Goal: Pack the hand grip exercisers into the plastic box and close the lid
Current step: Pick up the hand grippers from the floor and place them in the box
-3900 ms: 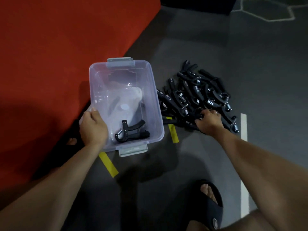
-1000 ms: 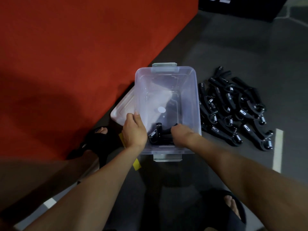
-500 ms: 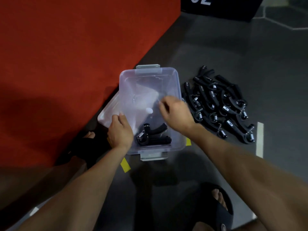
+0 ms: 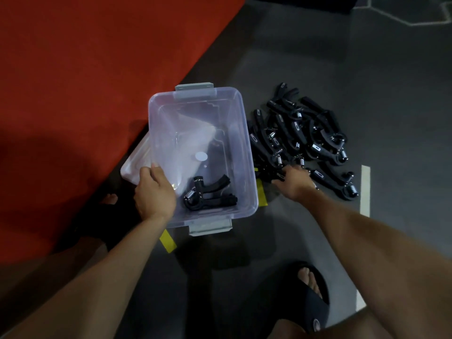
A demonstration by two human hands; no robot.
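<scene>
Right hand (image 4: 294,182) gone from over the plastic box (image 4: 241,133), now down at near edge of the loose pile of grip exercisers (image 4: 303,135) on grey floor (image 4: 391,94). Fingers spread over the nearest black handles, touching them; grasp or mere touch cannot be told. Left hand (image 4: 154,192) unchanged at box's near-left rim, fingers curled over the edge, gripping it.

Box open, clear, grey latches at near and far ends. Lying at near end of its floor: two exercisers (image 4: 208,192), black, one spring showing bright. Small white round sticker farther in on box bottom.

Lid (image 4: 137,160) clear, partly under box's left side, one corner sticking out toward red mat (image 4: 85,69).

Pile just right of box, nearest pieces close against its right wall. Yellow tape strips (image 4: 168,241) on floor at box's near-left corner and right side. White line (image 4: 365,189) right of pile. Sandalled foot (image 4: 310,294) at bottom of view, another foot in shadow by left forearm.
</scene>
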